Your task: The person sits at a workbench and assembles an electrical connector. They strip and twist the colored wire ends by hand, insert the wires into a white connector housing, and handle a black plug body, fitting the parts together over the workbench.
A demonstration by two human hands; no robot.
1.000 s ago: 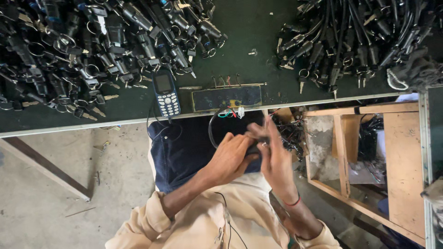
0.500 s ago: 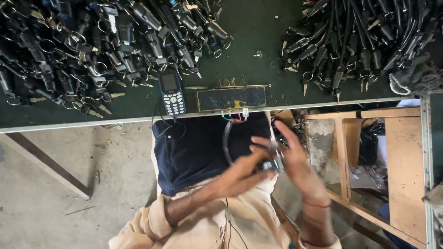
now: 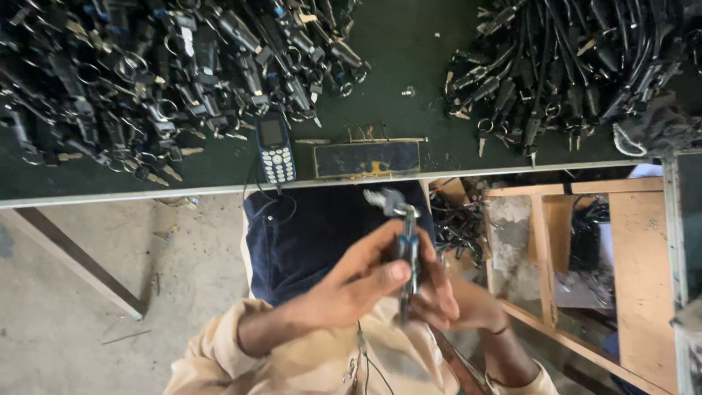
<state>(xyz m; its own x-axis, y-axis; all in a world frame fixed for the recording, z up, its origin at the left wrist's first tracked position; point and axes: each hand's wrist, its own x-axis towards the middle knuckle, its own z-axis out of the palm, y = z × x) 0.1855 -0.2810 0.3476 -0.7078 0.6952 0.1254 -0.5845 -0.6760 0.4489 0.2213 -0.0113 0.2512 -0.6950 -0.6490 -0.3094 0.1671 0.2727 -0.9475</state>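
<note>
Item in hand: black cable plug with metal tip, being held upright over the lap, just below the near edge of the table, tip pointing toward the table. Left hand: fingers curling round the plug body from the left, thumb lying across its front, clenched on it. Right hand: mostly hidden behind the left, fingers wrapping the lower part of the same plug from the right, closing on it as far as can be told. Lying on the table: blue keypad phone at the near edge, flat dark board with coloured wire stubs just beside it, large heap of black cables and keys to the left, second heap of black cables to the right, well apart from the first. Standing to the right: wooden frame with a loose tangle of wires near the knee. Risks, judged: plug slipping out of the overlapping grip and dropping to the concrete floor, being held over open lap rather than over the table; metal tip bending or nicking a finger if squeezed too hard; trailing cable, not clearly visible here, possibly snagging the tangle of wires; phone being knocked off the table edge by a rising elbow.
</note>
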